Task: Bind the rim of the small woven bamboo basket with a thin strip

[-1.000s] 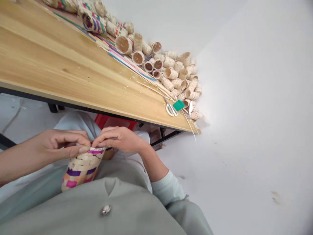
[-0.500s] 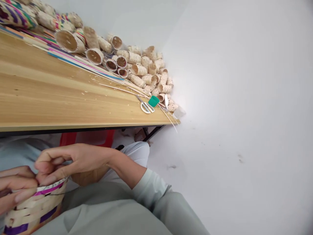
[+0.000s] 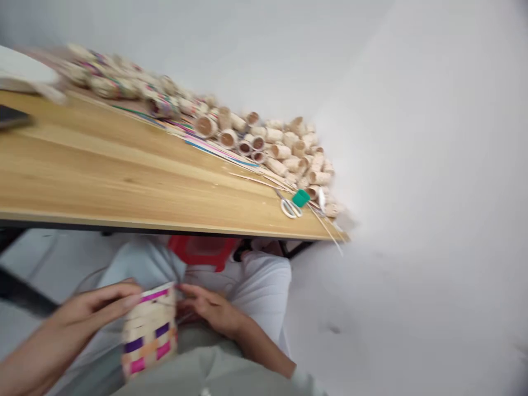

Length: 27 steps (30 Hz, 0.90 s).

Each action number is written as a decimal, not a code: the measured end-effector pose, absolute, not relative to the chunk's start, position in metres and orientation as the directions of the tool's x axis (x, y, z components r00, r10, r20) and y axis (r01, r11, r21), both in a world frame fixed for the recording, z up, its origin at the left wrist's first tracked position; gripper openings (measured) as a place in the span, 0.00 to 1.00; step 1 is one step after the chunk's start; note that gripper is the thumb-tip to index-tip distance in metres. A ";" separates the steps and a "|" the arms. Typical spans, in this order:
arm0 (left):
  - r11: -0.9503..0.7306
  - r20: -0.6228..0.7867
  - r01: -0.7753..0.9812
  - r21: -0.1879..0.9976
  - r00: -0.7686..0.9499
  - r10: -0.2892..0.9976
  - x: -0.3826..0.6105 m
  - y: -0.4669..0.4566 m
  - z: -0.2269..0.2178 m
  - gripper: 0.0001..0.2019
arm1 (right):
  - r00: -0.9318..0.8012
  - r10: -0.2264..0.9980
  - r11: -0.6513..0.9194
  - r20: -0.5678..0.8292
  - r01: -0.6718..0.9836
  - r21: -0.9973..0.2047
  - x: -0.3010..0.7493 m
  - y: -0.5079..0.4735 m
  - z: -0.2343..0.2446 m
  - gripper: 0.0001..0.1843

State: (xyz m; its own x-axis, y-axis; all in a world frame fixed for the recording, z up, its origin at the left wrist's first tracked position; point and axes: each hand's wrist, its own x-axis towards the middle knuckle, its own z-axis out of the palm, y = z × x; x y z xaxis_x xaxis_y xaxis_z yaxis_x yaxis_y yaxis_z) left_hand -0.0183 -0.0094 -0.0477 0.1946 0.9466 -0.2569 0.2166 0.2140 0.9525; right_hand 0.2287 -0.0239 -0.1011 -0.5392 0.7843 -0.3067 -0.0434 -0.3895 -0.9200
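Note:
A small woven basket [image 3: 150, 329] with pale strips and purple, pink and orange bands rests on my lap, below the table edge. My left hand [image 3: 88, 311] grips its left side near the pink rim, fingers curled on it. My right hand [image 3: 206, 308] lies against the basket's right side, fingers partly spread and touching it. The picture is blurred by motion.
A wooden table [image 3: 103, 181] stretches above my lap. At its far right lie a heap of small woven baskets [image 3: 289, 154], coloured strips [image 3: 214, 148], white-handled scissors [image 3: 290, 208] and a green cap [image 3: 301, 198]. A red stool [image 3: 202, 250] sits beneath.
The view has swung left and up. The basket has turned upright in my lap, and both hands have come off the rim weaving to its sides.

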 end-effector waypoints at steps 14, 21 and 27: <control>0.395 -0.378 -0.080 0.915 0.169 0.910 -0.026 -0.026 -0.040 0.14 | -0.426 0.840 -0.260 -0.336 0.227 -0.939 0.245 -0.012 -0.051 0.31; 0.447 -0.418 -0.065 0.892 0.258 0.871 -0.027 -0.012 -0.061 0.14 | -0.345 0.917 -0.163 -0.200 0.133 -0.978 0.263 0.025 -0.021 0.29; 0.321 -0.311 0.017 0.947 0.297 0.903 -0.021 -0.004 -0.047 0.13 | -0.314 0.936 -0.158 -0.160 0.033 -0.987 0.239 0.055 -0.041 0.27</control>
State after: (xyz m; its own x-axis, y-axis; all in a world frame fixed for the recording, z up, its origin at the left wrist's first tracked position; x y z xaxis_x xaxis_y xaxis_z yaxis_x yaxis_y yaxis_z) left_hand -0.0206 -0.0041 -0.0466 0.2968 0.9027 -0.3114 0.0174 0.3209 0.9469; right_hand 0.2393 0.0551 -0.0405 -0.3144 0.9356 -0.1603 0.0331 -0.1580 -0.9869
